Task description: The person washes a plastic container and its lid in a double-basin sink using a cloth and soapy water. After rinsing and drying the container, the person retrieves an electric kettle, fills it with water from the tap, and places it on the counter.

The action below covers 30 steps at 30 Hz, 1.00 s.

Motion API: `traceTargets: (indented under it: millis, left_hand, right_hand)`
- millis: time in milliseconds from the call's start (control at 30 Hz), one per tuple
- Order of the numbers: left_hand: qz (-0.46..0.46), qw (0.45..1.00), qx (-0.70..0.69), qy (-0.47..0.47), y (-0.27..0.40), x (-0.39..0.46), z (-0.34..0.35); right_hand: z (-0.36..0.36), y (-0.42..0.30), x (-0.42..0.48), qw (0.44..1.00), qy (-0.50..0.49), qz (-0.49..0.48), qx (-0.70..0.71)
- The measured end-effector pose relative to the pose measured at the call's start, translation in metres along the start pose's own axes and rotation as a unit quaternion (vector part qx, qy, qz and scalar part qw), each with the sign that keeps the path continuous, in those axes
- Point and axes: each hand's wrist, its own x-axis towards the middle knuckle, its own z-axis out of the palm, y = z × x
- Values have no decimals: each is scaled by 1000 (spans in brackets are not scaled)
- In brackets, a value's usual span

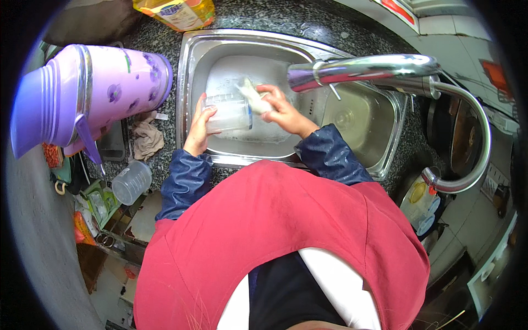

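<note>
My left hand grips a clear plastic measuring cup from its left side, tilted so that its mouth faces right. In my right hand is a wet, whitish cloth, held at the cup's mouth. Whether the cloth touches the rim is hard to tell. Both hands are over the large left basin of a stainless steel sink. A little water and some suds lie on the basin's floor.
A chrome faucet reaches over the sink from the right. On the left lies or leans a purple thermos flask, near a crumpled rag and a second plastic cup. A yellow detergent bottle stands behind the sink on the granite counter.
</note>
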Motion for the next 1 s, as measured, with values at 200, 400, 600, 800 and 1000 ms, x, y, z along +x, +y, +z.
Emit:
traceTargets:
  millis: [200,400,600,800,1000]
  left_hand:
    - [-66,986,-79,-130,8,-10,11]
    - [61,994,-3,-95,6,-14,26]
    - [193,971,140,-25,6,-21,45]
    - [274,867,415,-31,8,-11,40]
    - [312,831,454,74,5,-8,32]
  right_hand:
    - [9,-35,-3,983,25,-172,-55]
    - [6,-42,8,993,40,-79,-80]
    - [-3,-35,25,998,13,6,-63]
    - [20,22,27,976,14,198,84]
    - [14,81,63,938,168,301,-41]
